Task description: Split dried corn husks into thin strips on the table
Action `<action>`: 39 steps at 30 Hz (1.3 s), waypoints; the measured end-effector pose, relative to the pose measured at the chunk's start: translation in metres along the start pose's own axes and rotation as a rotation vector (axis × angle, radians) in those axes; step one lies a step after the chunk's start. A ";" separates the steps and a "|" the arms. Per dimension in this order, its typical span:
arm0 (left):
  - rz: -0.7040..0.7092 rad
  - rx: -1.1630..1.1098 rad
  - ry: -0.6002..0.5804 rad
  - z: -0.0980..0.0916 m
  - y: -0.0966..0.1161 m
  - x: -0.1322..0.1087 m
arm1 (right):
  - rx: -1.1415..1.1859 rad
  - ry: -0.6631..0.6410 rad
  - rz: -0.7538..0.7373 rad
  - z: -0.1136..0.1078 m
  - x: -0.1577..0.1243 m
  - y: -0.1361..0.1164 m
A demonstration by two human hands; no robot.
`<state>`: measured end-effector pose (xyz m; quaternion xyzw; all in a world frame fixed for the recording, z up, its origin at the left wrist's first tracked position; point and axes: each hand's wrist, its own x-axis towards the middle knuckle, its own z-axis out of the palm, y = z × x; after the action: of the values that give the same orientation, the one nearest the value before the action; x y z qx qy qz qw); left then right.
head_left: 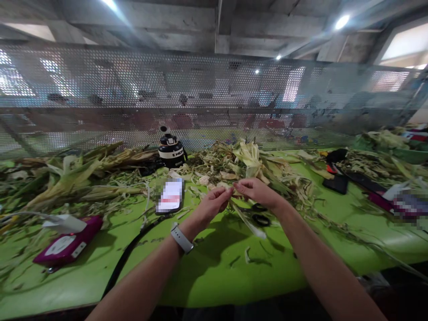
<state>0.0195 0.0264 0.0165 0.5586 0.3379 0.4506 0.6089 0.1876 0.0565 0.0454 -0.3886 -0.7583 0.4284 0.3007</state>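
Observation:
My left hand (214,203), with a pale watch strap (181,238) on its wrist, is closed in a pinch above the green table. My right hand (257,191) is pinched too, its fingertips meeting those of the left. A pale corn husk strip (248,219) runs from between the fingertips down toward the table; its upper end is hidden by the fingers. Black-handled scissors (261,220) lie just under my right hand, partly behind the strip. Beyond the hands rises a heap of dried husks (249,158).
A lit phone (170,196) and a black bottle (172,154) stand left of centre. A magenta box (68,243) with a white plug and cable sits at left. Long husks (67,176) cover the back left. A perforated metal screen (207,89) closes off the far edge.

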 end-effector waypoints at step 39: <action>0.110 0.021 0.203 -0.002 -0.007 0.006 | -0.694 0.134 -0.394 0.012 0.006 0.014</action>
<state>0.0214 0.0328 0.0102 0.5341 0.3714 0.5339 0.5401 0.1797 0.0611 0.0280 -0.3414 -0.8966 0.0550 0.2767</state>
